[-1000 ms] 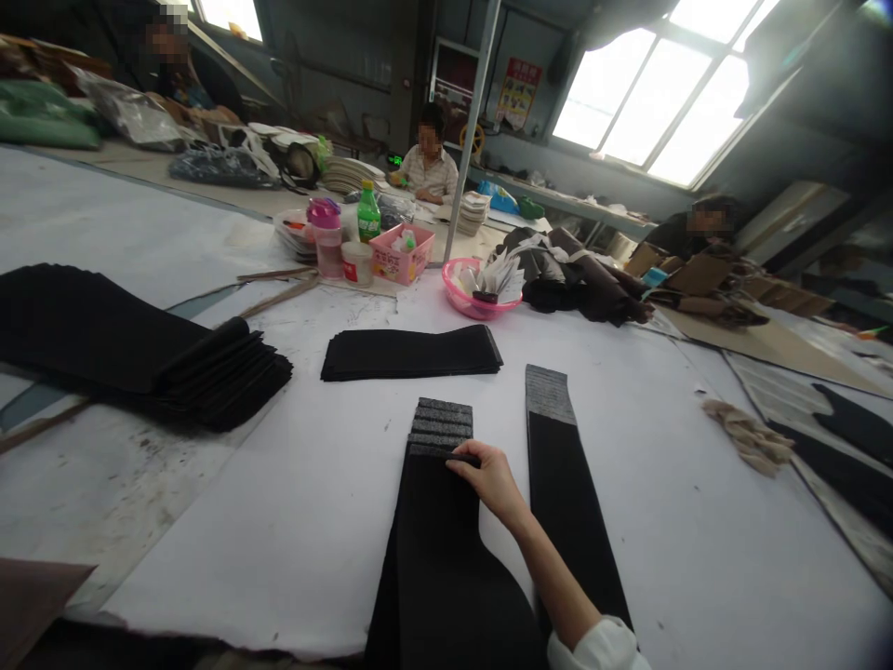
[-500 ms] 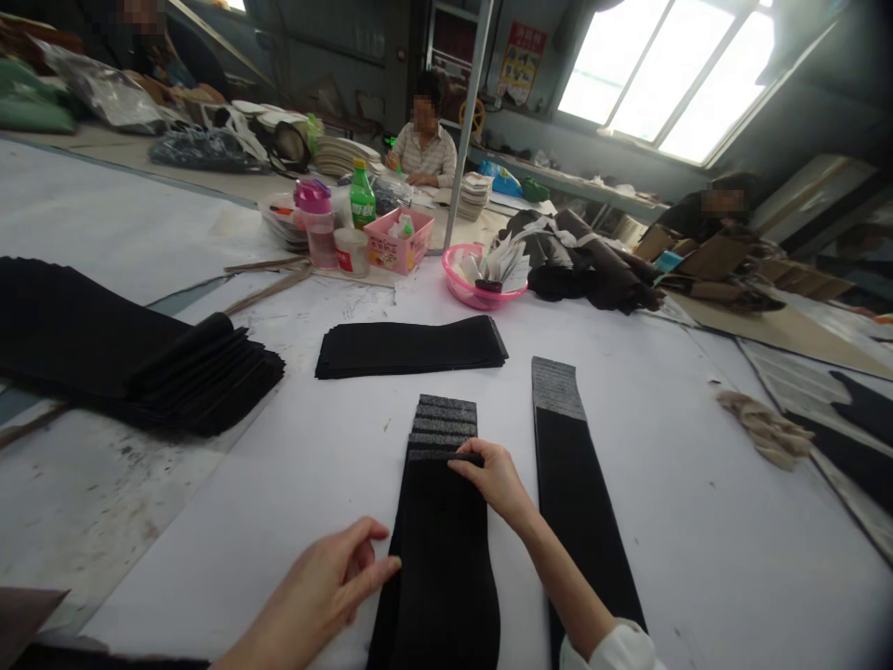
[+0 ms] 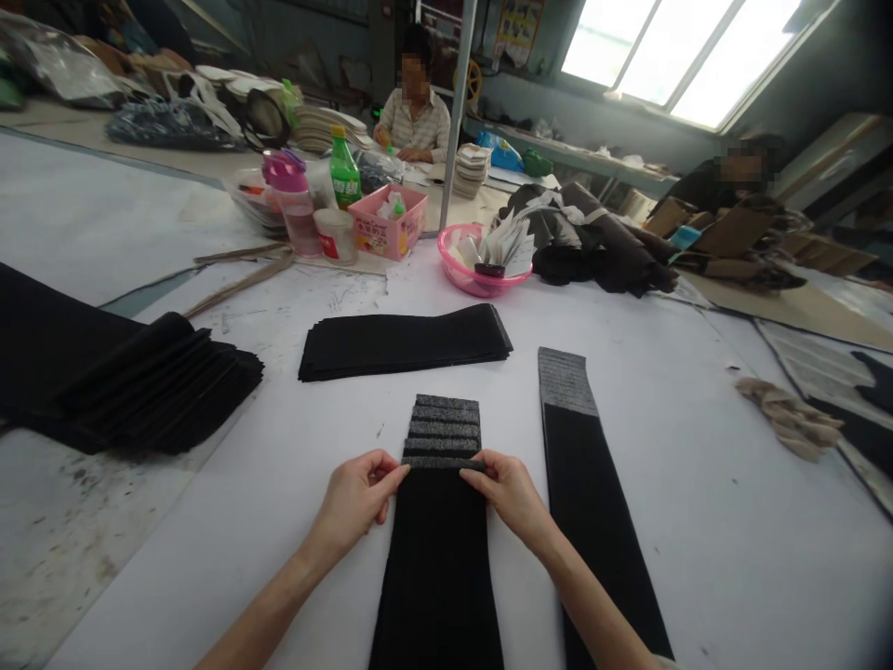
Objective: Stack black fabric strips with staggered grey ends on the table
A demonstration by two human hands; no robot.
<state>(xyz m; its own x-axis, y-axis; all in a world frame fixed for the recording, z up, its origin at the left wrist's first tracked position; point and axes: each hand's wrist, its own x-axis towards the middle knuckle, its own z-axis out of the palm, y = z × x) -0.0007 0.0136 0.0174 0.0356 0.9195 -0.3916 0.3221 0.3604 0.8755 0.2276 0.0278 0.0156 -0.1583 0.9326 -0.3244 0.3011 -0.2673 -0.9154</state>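
Note:
Black fabric pieces [image 3: 439, 558] lie in a stepped stack before me, their far ends showing grey speckled strips. My left hand [image 3: 359, 493] pinches the left end of the nearest grey strip between thumb and fingers. At the right end of that same strip, my right hand [image 3: 513, 489] is closed in a pinch on its edge. To the right lies a second stack of black pieces [image 3: 593, 502] with a grey striped far end. Beyond my hands, a shorter black stack [image 3: 405, 344] rests crosswise on the white table [image 3: 230, 549].
A large black fabric pile [image 3: 139, 381] lies at left. A pink basin [image 3: 481, 270] with papers, a pink box [image 3: 387, 223], a green bottle [image 3: 344, 172] and a pink-lidded jug [image 3: 297, 209] stand farther back. A beige cloth [image 3: 788, 414] lies at right. A person [image 3: 415, 116] sits behind the table.
My left hand has moved up and right from the stack's side to the left end of the nearest strip. My right hand stays at its right end. The view has shifted slightly.

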